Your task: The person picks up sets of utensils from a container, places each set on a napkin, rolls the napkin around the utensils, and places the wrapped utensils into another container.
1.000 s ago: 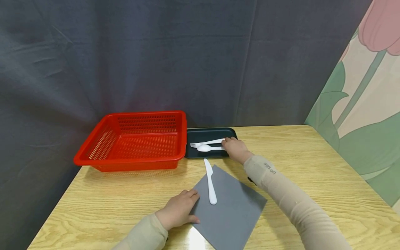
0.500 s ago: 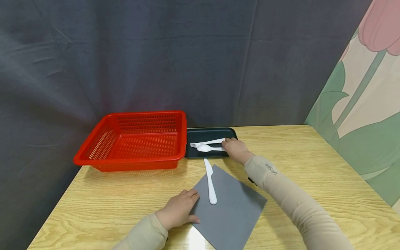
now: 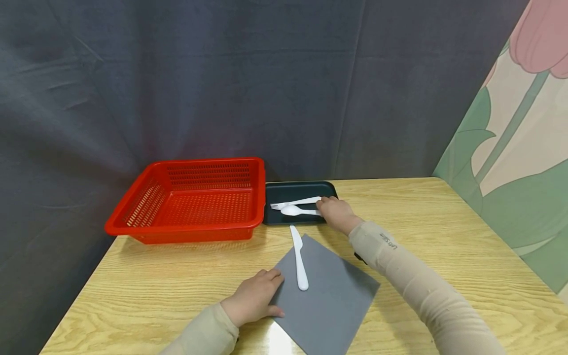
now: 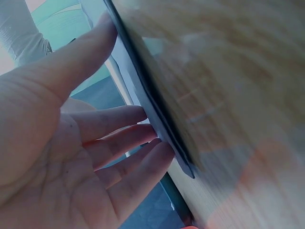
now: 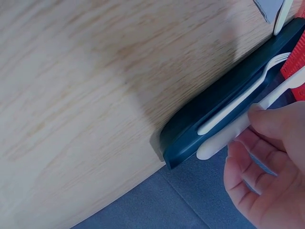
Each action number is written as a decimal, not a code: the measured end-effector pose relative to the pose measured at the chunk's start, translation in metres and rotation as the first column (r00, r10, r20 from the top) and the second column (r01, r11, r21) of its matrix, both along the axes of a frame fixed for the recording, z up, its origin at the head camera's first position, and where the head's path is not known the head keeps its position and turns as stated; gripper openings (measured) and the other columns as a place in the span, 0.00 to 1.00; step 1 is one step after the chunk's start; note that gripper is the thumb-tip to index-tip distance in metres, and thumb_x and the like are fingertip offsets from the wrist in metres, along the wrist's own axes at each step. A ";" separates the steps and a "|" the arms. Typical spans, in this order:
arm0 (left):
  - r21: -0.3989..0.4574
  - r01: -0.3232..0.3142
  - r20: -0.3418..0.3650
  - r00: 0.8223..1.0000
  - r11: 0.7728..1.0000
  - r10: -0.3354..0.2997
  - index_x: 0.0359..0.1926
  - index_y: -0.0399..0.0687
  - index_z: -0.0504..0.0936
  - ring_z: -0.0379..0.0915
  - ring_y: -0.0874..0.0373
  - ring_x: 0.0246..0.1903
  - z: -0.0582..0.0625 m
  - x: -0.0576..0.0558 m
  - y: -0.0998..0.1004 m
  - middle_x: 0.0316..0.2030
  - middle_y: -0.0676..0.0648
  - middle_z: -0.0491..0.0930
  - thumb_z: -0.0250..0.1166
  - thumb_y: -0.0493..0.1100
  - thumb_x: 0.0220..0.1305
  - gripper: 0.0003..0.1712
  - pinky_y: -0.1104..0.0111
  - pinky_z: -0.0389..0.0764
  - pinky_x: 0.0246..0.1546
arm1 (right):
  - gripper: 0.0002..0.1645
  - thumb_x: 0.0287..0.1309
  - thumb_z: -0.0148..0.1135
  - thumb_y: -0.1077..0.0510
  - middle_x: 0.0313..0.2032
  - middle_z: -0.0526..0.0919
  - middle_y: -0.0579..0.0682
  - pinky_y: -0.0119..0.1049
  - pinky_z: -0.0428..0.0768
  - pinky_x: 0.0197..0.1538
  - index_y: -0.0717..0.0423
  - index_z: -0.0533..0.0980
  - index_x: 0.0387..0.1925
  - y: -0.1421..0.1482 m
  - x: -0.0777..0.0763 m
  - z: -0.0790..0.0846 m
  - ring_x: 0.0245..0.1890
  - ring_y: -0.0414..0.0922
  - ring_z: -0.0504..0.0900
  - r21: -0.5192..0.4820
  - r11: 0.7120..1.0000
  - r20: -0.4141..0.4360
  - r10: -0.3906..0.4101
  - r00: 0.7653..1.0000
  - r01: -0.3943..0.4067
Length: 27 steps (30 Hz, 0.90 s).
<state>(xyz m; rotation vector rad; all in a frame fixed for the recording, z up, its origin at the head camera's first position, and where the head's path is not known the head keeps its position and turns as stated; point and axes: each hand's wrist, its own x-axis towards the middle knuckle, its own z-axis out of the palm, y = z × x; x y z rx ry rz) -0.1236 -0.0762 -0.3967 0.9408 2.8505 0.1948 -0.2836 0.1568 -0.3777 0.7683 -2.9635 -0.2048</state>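
On the right sleeve [image 3: 414, 276] near white cutlery [image 3: 291, 210], print reads "Let's Slim".

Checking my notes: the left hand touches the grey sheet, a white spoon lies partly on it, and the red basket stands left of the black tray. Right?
Not quite: it is a white knife, not a spoon, that lies partly on the grey sheet, as the head view shows. The rest holds.

A dark blue-grey curtain [image 3: 248, 88] hangs behind the wood-grain table [image 3: 421, 212], beside a tulip-painted wall [image 3: 523, 148].
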 end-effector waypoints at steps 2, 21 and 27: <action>0.000 0.000 -0.001 1.000 1.000 0.000 0.56 0.38 0.74 0.72 0.52 0.49 0.000 0.000 0.000 0.54 0.45 0.74 0.71 0.59 0.45 0.41 0.67 0.79 0.44 | 0.08 0.59 0.57 0.66 0.39 0.79 0.56 0.41 0.81 0.38 0.61 0.75 0.41 0.000 0.001 0.000 0.35 0.51 0.77 -0.002 1.000 0.002 -0.001 1.000 0.001; -0.008 0.001 -0.002 1.000 1.000 -0.001 0.56 0.38 0.74 0.72 0.52 0.49 -0.001 0.000 0.000 0.55 0.45 0.74 0.71 0.60 0.46 0.42 0.67 0.79 0.45 | 0.05 0.59 0.56 0.65 0.37 0.79 0.57 0.42 0.81 0.37 0.61 0.74 0.38 0.003 0.004 0.000 0.34 0.51 0.77 -0.014 1.000 0.024 -0.014 1.000 0.015; -0.008 0.000 0.001 1.000 1.000 0.000 0.57 0.38 0.74 0.72 0.52 0.50 0.000 0.000 0.000 0.55 0.45 0.74 0.71 0.59 0.46 0.42 0.67 0.79 0.45 | 0.04 0.59 0.57 0.65 0.36 0.78 0.56 0.42 0.80 0.37 0.61 0.73 0.36 0.003 0.006 0.002 0.34 0.51 0.77 -0.026 1.000 0.020 -0.008 1.000 0.008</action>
